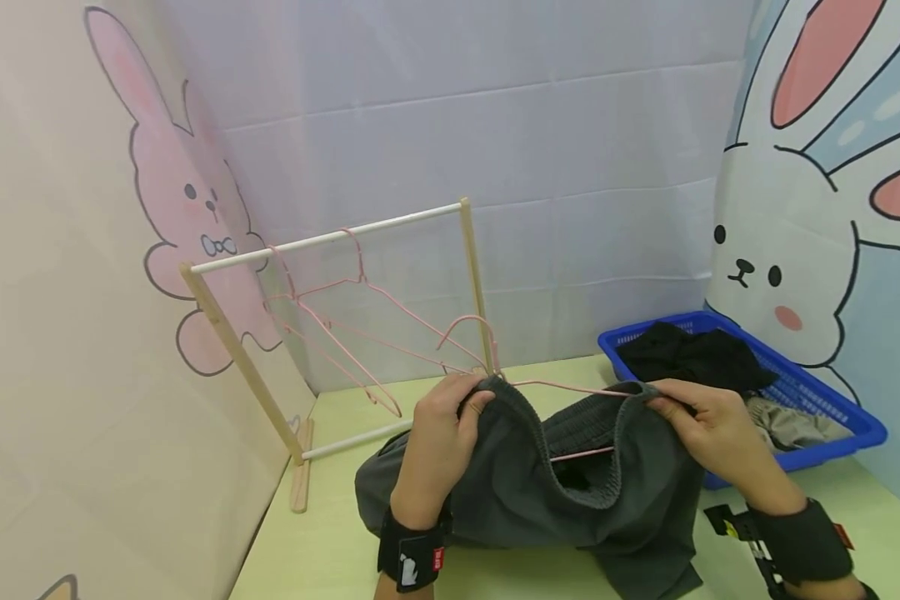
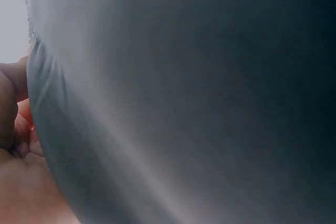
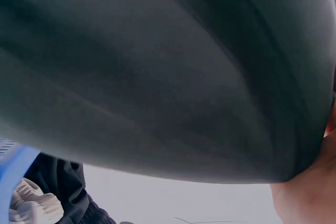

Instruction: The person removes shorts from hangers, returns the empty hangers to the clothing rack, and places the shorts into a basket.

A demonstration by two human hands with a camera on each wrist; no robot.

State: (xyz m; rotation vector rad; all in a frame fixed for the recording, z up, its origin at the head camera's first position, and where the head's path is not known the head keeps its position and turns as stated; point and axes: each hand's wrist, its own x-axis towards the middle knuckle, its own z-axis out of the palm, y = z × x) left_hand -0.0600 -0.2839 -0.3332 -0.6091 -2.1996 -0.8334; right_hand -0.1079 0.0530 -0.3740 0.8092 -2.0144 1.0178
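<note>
A pair of dark grey shorts (image 1: 510,492) with a gathered elastic waistband is held above the table. My left hand (image 1: 442,425) pinches the waistband at its left side, and my right hand (image 1: 708,425) pinches it at the right side. Between them the waist sags open. A pink hanger (image 1: 555,384) has its hook up behind the waistband, and its lower bar shows inside the opening. Its ends are hidden by cloth and hands. Grey cloth (image 2: 173,103) fills most of the left wrist view; the right wrist view is likewise mostly cloth (image 3: 157,77).
A wooden rack (image 1: 243,362) with a white rail (image 1: 412,221) stands at the left, two pink hangers (image 1: 420,321) hanging from it. At the right a blue basket (image 1: 832,454) holds black clothing (image 1: 690,354) and beige clothing (image 1: 795,425). Fabric walls surround the pale table (image 1: 330,550).
</note>
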